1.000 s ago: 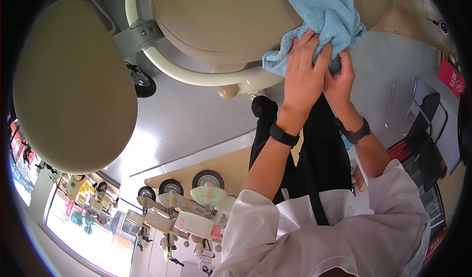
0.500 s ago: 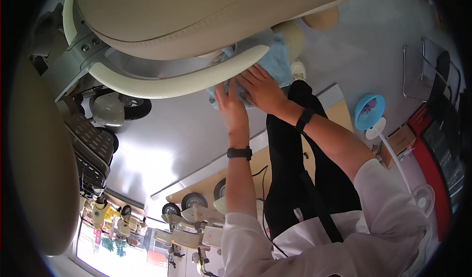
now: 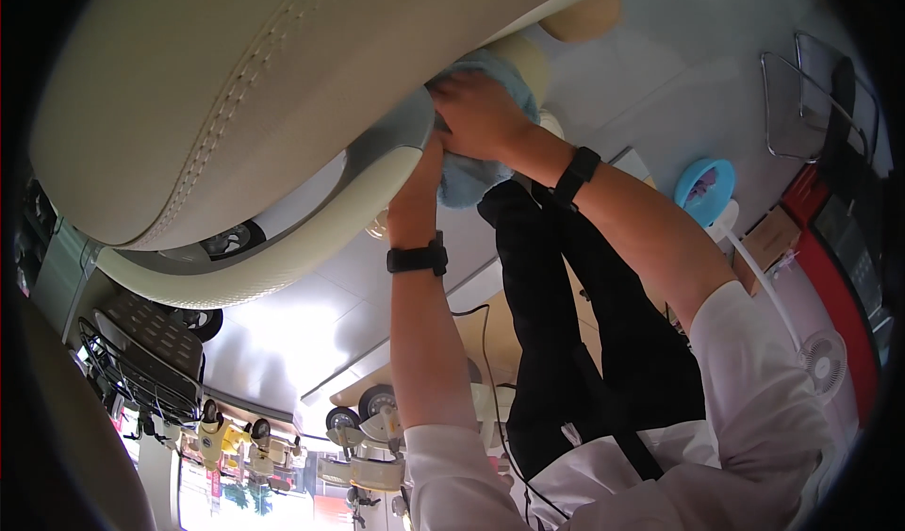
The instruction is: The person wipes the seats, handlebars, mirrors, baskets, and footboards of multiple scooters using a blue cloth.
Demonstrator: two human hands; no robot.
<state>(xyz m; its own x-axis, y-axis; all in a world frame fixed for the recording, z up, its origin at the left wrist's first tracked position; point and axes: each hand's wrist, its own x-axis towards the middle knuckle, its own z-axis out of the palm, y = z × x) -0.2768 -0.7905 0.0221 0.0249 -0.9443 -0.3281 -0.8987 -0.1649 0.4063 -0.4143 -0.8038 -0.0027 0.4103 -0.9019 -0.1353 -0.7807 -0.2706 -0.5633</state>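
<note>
A light blue cloth (image 3: pixel 468 180) is bunched beneath the rear end of a cream-coloured grab rail (image 3: pixel 273 272), which curves along a beige stitched scooter seat (image 3: pixel 236 88). My right hand (image 3: pixel 479 114) grips the cloth from above, its fingers bent into the fabric and a little blurred. Close beside it, my left hand (image 3: pixel 420 184) reaches up past the rail's grey end piece (image 3: pixel 401 121). The left fingers are hidden behind that end and my right hand, so their hold does not show.
Right of my legs stand a blue basin (image 3: pixel 705 192) with a purple cloth inside, a white fan (image 3: pixel 823 361), a cardboard box (image 3: pixel 771 244) and a metal-framed chair (image 3: pixel 801 107). More scooters (image 3: pixel 372 437) line the lower left. A black cable (image 3: pixel 490 380) hangs near my left arm.
My view has come closer to the seat and rail. Both hands have gone farther in beside the rail's end; the right hand, earlier spread on the cloth, now has bent fingers.
</note>
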